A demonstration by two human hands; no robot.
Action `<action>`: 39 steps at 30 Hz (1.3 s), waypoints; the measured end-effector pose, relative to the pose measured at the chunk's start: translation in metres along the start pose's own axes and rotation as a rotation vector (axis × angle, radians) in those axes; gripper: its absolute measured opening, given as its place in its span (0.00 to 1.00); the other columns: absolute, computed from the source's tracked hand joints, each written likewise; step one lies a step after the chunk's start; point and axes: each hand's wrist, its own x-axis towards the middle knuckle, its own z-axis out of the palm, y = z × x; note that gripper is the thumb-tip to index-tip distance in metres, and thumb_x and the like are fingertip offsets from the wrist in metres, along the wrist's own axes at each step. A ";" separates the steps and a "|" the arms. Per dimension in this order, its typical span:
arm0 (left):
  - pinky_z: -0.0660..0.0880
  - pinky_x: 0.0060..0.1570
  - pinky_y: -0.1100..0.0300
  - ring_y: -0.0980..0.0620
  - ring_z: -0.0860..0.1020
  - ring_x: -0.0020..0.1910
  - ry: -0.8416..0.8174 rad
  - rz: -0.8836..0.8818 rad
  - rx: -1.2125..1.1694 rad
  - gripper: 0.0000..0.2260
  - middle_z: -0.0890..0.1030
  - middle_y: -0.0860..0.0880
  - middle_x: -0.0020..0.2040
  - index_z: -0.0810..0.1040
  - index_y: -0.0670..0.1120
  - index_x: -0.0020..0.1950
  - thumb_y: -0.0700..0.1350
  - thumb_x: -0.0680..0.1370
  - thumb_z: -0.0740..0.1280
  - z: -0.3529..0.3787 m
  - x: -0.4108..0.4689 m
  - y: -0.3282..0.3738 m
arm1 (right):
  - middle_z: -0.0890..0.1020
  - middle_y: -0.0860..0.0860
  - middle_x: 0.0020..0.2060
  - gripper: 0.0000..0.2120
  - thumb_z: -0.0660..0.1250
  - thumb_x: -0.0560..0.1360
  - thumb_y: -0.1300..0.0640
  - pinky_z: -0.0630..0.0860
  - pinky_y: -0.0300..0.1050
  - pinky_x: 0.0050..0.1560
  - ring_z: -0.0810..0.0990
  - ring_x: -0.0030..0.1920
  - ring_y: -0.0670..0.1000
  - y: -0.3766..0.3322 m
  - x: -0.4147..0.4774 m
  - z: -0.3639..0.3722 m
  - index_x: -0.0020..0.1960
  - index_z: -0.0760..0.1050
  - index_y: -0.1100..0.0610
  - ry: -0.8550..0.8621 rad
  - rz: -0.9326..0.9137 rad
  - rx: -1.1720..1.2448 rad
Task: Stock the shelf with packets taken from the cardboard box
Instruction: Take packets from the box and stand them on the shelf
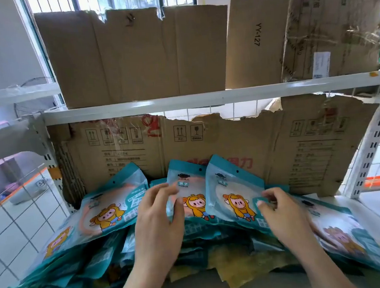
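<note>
Teal plastic packets (108, 215) piled on white metal shelf (378, 210), rear ones leaning on torn brown cardboard sheet (230, 145) behind, flattened cardboard boxes (135, 56) upright on tier above.

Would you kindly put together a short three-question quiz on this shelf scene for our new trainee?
1. True or false: the right hand pinches the lower corner of an upright packet.
2. Which code is printed on the cardboard standing on the upper shelf? A) YX-127 B) ZK-300 C) AB-12
3. What stands directly behind that packet?
Key: 1 true; 2 A; 3 a torn cardboard sheet.
</note>
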 end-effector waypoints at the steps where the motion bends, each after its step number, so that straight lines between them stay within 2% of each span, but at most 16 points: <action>1: 0.67 0.52 0.65 0.52 0.72 0.58 -0.083 -0.086 0.020 0.10 0.73 0.53 0.58 0.76 0.49 0.59 0.47 0.78 0.64 0.007 0.010 -0.004 | 0.76 0.53 0.59 0.15 0.60 0.78 0.47 0.74 0.42 0.49 0.74 0.58 0.53 0.003 0.009 0.002 0.62 0.68 0.52 -0.067 0.049 -0.085; 3: 0.69 0.55 0.57 0.48 0.71 0.59 -0.268 -0.273 0.097 0.16 0.72 0.48 0.61 0.70 0.49 0.65 0.51 0.79 0.62 0.018 0.026 -0.010 | 0.72 0.57 0.65 0.27 0.55 0.77 0.38 0.70 0.52 0.61 0.70 0.65 0.59 0.011 0.020 0.009 0.69 0.63 0.53 -0.211 0.147 -0.272; 5: 0.69 0.54 0.53 0.44 0.72 0.58 -0.444 -0.348 0.230 0.20 0.74 0.44 0.60 0.66 0.48 0.67 0.54 0.78 0.60 0.029 0.037 -0.014 | 0.71 0.57 0.67 0.35 0.51 0.73 0.30 0.67 0.56 0.64 0.68 0.67 0.60 0.015 0.022 0.017 0.71 0.60 0.53 -0.296 0.180 -0.354; 9: 0.69 0.48 0.56 0.42 0.73 0.57 -0.594 -0.415 0.251 0.26 0.73 0.42 0.60 0.61 0.46 0.70 0.52 0.76 0.66 0.038 0.044 -0.019 | 0.73 0.54 0.66 0.34 0.58 0.73 0.32 0.66 0.55 0.66 0.70 0.66 0.57 0.013 0.024 0.015 0.69 0.61 0.54 -0.298 0.146 -0.297; 12: 0.71 0.48 0.58 0.50 0.75 0.53 -0.562 -0.526 -0.015 0.29 0.76 0.49 0.54 0.62 0.44 0.69 0.46 0.73 0.71 0.036 0.049 -0.021 | 0.74 0.53 0.62 0.32 0.69 0.72 0.41 0.70 0.46 0.57 0.73 0.62 0.55 0.004 0.024 0.009 0.68 0.64 0.55 -0.315 0.185 -0.077; 15: 0.77 0.48 0.58 0.53 0.78 0.48 -0.482 -0.640 -0.342 0.23 0.78 0.53 0.51 0.69 0.47 0.64 0.38 0.72 0.71 0.031 0.045 -0.020 | 0.76 0.49 0.49 0.26 0.75 0.69 0.58 0.74 0.36 0.40 0.76 0.47 0.47 -0.005 0.018 0.013 0.63 0.66 0.57 -0.314 0.291 0.421; 18: 0.80 0.46 0.54 0.52 0.81 0.46 -0.391 -0.726 -0.575 0.22 0.80 0.52 0.50 0.71 0.51 0.59 0.35 0.70 0.72 0.025 0.035 -0.018 | 0.79 0.55 0.51 0.29 0.76 0.65 0.68 0.78 0.52 0.54 0.80 0.51 0.55 0.001 0.021 0.022 0.61 0.66 0.58 -0.266 0.402 0.691; 19: 0.80 0.45 0.53 0.50 0.81 0.47 -0.359 -0.749 -0.629 0.24 0.80 0.52 0.51 0.70 0.52 0.60 0.35 0.70 0.72 0.022 0.033 -0.019 | 0.80 0.58 0.51 0.27 0.74 0.66 0.71 0.78 0.55 0.54 0.80 0.52 0.57 0.003 0.021 0.022 0.59 0.66 0.59 -0.270 0.449 0.797; 21: 0.80 0.43 0.51 0.46 0.81 0.48 -0.315 -0.777 -0.702 0.25 0.78 0.50 0.52 0.69 0.54 0.61 0.34 0.70 0.71 0.014 0.028 -0.018 | 0.81 0.60 0.48 0.21 0.70 0.67 0.74 0.80 0.47 0.41 0.81 0.48 0.57 0.004 0.021 0.020 0.58 0.69 0.66 -0.313 0.534 0.953; 23: 0.80 0.32 0.54 0.46 0.82 0.40 -0.286 -0.773 -0.761 0.25 0.78 0.47 0.50 0.68 0.54 0.60 0.31 0.72 0.68 0.004 0.025 -0.016 | 0.83 0.58 0.40 0.12 0.67 0.70 0.73 0.72 0.37 0.26 0.79 0.38 0.51 0.000 0.017 0.015 0.52 0.73 0.67 -0.323 0.557 1.012; 24: 0.77 0.26 0.58 0.48 0.81 0.34 -0.273 -0.765 -0.786 0.24 0.79 0.45 0.49 0.68 0.54 0.59 0.29 0.73 0.66 -0.001 0.023 -0.015 | 0.83 0.56 0.37 0.08 0.67 0.71 0.72 0.69 0.36 0.25 0.77 0.34 0.49 -0.005 0.015 0.012 0.48 0.74 0.66 -0.329 0.541 1.022; 26: 0.74 0.20 0.61 0.49 0.80 0.28 -0.254 -0.758 -0.829 0.23 0.79 0.43 0.48 0.68 0.54 0.58 0.28 0.73 0.64 -0.010 0.021 -0.014 | 0.83 0.57 0.39 0.05 0.67 0.72 0.70 0.74 0.40 0.36 0.79 0.37 0.50 -0.013 0.010 0.009 0.47 0.76 0.64 -0.350 0.516 1.026; 28: 0.75 0.21 0.60 0.47 0.80 0.30 -0.219 -0.752 -0.882 0.24 0.80 0.43 0.47 0.68 0.54 0.60 0.28 0.73 0.63 -0.019 0.018 -0.015 | 0.84 0.59 0.45 0.09 0.68 0.72 0.68 0.78 0.51 0.50 0.82 0.47 0.56 -0.018 0.002 0.008 0.51 0.77 0.64 -0.386 0.517 1.058; 32: 0.80 0.27 0.56 0.46 0.82 0.35 -0.203 -0.726 -1.009 0.23 0.83 0.44 0.45 0.72 0.52 0.59 0.29 0.71 0.65 -0.036 0.006 -0.025 | 0.84 0.56 0.49 0.11 0.65 0.75 0.63 0.77 0.54 0.52 0.81 0.52 0.57 -0.016 -0.020 0.000 0.56 0.76 0.59 -0.299 0.410 1.157; 36: 0.81 0.32 0.54 0.46 0.83 0.38 -0.304 -0.760 -1.109 0.22 0.85 0.45 0.44 0.76 0.47 0.55 0.34 0.63 0.67 -0.035 -0.011 -0.031 | 0.85 0.51 0.45 0.08 0.62 0.77 0.59 0.77 0.52 0.45 0.83 0.45 0.52 0.004 -0.041 -0.022 0.55 0.75 0.52 -0.126 0.314 1.100; 39: 0.79 0.34 0.56 0.50 0.83 0.37 -0.365 -0.774 -1.145 0.23 0.85 0.49 0.42 0.77 0.49 0.55 0.33 0.62 0.66 -0.021 -0.027 -0.025 | 0.84 0.47 0.39 0.07 0.61 0.77 0.58 0.75 0.47 0.39 0.83 0.38 0.47 0.020 -0.059 -0.043 0.54 0.75 0.50 0.021 0.284 1.038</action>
